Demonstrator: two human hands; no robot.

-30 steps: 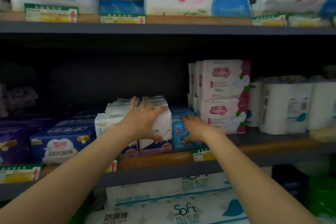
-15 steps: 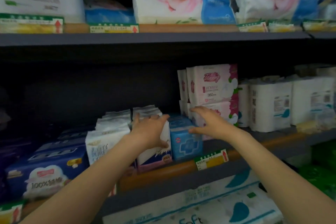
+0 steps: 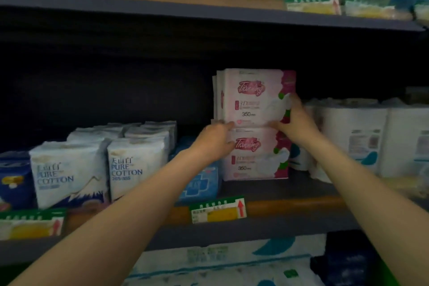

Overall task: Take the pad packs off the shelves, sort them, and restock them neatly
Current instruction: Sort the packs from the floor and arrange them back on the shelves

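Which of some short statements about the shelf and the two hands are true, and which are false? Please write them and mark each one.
1. The two pink and white plastic pad packs stand one on top of the other: upper pack, lower pack. True.
2. The left hand rests on the white PURE COTTON packs. False: it is at the left edge of the pink stack, where the two packs meet.
3. The right hand is at the right side of the pink stack. True.
4. The white paper rolls stand to the left of the pink stack. False: they stand to its right.
5. A green and yellow price tag sits on the shelf edge below the pink stack. True.
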